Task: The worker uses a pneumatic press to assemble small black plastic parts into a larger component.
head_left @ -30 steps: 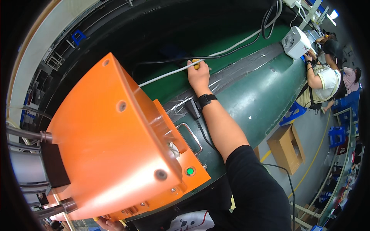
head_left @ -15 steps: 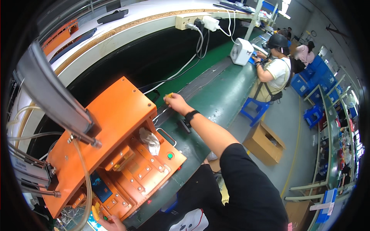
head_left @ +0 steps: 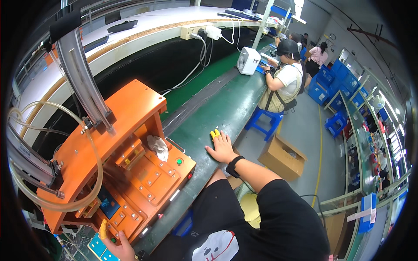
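My right hand [head_left: 223,148] rests on the green workbench top [head_left: 237,98] with its fingers spread; yellow finger cots [head_left: 215,134] cover fingertips. Nothing is in it. At the lower left, my left hand [head_left: 121,249] is at the front corner of an orange press machine [head_left: 126,102], thumb and a yellow-cotted finger apart around a green button [head_left: 113,239]. Whether it presses the button I cannot tell. A dark blue flat piece [head_left: 108,204] lies in the machine's bed, and a crumpled white cloth [head_left: 158,148] sits in its right side.
Metal air cylinders [head_left: 80,69] with clear hoses [head_left: 101,165] rise from the machine. Another green button [head_left: 179,162] is on its right front. Farther along the bench are a white box-shaped device [head_left: 248,61] and a seated person [head_left: 287,78]. A cardboard box [head_left: 283,156] stands on the floor.
My right hand has come from beyond the machine's far right corner, fingers curled, to lie spread on the bench nearer me. The view has shifted; my left hand stays by the front button.
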`<state>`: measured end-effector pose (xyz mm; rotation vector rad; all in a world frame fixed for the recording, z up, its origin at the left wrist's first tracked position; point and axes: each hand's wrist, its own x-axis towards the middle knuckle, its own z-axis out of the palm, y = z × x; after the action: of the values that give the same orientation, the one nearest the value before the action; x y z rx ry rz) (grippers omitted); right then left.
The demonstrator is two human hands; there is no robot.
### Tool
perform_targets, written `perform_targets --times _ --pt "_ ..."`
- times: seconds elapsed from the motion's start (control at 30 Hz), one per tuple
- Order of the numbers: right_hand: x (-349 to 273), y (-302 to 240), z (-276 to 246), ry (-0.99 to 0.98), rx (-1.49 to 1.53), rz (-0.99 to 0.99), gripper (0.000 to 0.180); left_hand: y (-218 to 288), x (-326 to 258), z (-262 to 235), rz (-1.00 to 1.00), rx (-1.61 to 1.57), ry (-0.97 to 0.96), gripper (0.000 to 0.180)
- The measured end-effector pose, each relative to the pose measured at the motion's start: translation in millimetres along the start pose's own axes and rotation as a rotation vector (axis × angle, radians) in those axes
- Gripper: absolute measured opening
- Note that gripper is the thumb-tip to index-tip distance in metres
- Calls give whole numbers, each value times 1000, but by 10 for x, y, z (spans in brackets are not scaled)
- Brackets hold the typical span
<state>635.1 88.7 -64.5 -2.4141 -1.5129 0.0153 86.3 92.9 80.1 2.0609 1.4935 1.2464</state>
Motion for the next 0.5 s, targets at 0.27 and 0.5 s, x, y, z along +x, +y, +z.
perform_targets --times 0.27,0.5 --pt "69 -232 27 60 26 139 80 -178 -78 44 -56 -346 61 49" --pt "10 -214 40 121 32 127 73 -706 -194 128 -116 -378 57 46"
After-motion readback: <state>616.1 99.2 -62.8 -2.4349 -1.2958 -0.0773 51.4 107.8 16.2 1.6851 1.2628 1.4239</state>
